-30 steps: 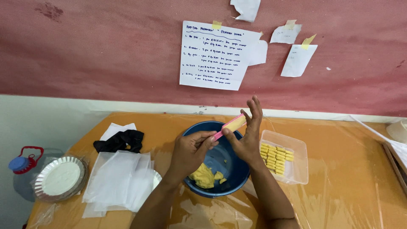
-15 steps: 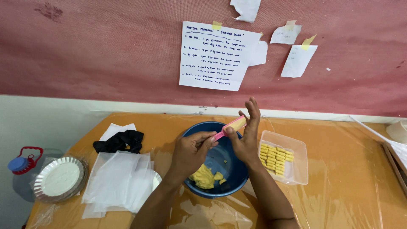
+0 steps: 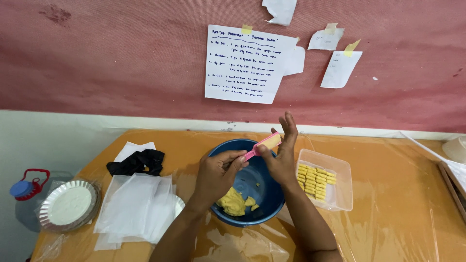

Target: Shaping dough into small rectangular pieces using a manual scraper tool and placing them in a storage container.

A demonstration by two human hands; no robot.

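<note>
My left hand (image 3: pixel 219 171) grips the handle end of a small pink mould (image 3: pixel 262 144) whose top is packed with yellow dough. My right hand (image 3: pixel 281 151) steadies the mould's far end, fingers stretched upward, thumb pressed against it. Both hands hover over a blue bowl (image 3: pixel 228 150) that holds lumps of yellow dough (image 3: pixel 233 202). To the right of the bowl stands a clear plastic container (image 3: pixel 340 194) with rows of small shaped yellow dough pieces (image 3: pixel 315 177).
The table (image 3: pixel 398 170) is orange under clear plastic film. On the left lie white sheets (image 3: pixel 138 204), a black cloth (image 3: pixel 137 161), a foil dish (image 3: pixel 68 206) and a clear jug with a blue cap (image 3: pixel 22 189). Paper notes (image 3: pixel 245 63) hang on the red wall.
Both hands and the mould stay over the bowl, shifting only slightly; the right fingers remain stretched up.
</note>
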